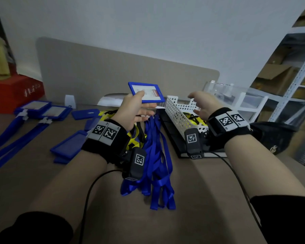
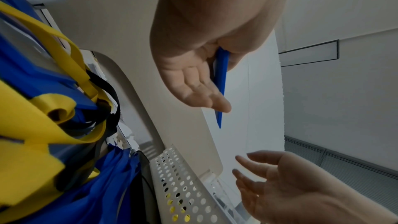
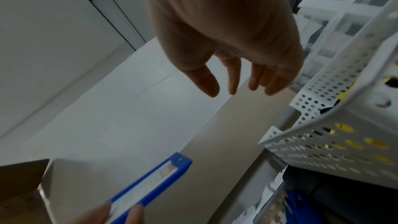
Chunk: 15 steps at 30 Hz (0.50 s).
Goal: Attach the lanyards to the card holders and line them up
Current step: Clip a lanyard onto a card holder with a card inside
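While the left hand [image 1: 130, 110] holds a blue card holder [image 1: 146, 92] up in the air, pinched at its near corner between thumb and fingers, the right hand [image 1: 203, 103] hangs empty beside it, fingers loosely spread, just above the white perforated basket [image 1: 176, 111]. From the left wrist view the holder shows edge-on against the palm, so the grip is on one end only and the rest juts out free.

Below both hands a heap of blue lanyards [image 1: 157, 155] lies across the brown table [image 1: 201, 191], with yellow and black straps [image 1: 134, 138] tangled at its far end and more yellow ones inside the basket. Loose holders [image 1: 69, 148] sit to the left of the heap. Farther left, two finished holders [image 1: 42, 110] lie side by side with their lanyards trailing towards the near edge, the start of the row.

To my eye this is the third piece, caught at the point where a holder has been picked and a strap has not. The next move, I would guess, calls for the free hand to drop to the heap and pull out one clip end alone; the straps are so bunched that several may come up together. Whether the slot in the raised holder faces the right hand I cannot tell from here.
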Available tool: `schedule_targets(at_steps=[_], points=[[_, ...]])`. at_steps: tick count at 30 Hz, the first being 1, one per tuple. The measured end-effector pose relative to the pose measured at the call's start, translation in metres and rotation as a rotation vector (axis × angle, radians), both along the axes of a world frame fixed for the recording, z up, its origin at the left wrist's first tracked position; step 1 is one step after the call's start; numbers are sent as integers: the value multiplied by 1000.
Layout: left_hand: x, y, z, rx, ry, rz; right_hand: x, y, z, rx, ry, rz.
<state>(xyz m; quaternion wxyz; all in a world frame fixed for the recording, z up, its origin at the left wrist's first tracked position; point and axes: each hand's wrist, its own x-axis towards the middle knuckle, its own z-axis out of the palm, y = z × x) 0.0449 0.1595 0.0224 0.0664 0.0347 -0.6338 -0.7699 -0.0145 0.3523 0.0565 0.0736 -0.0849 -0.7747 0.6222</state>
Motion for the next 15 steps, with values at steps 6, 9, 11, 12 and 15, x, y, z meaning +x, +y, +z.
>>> schedule_targets(at_steps=[6,9,11,12,15], points=[[-14,-11,-1,-7,-25,52,-20,-40,-18,41,40,77],[-23,-20,-3,-14,-50,77,-37,-61,-35,62,-48,149],[-30,-26,-7,-18,-62,77,-52,-76,-45,133,-129,245],[-33,-30,-9,-24,-69,75,-65,-82,-52,193,-156,289],[-44,-41,-18,-64,-89,82,-98,-94,-67,411,-181,346]])
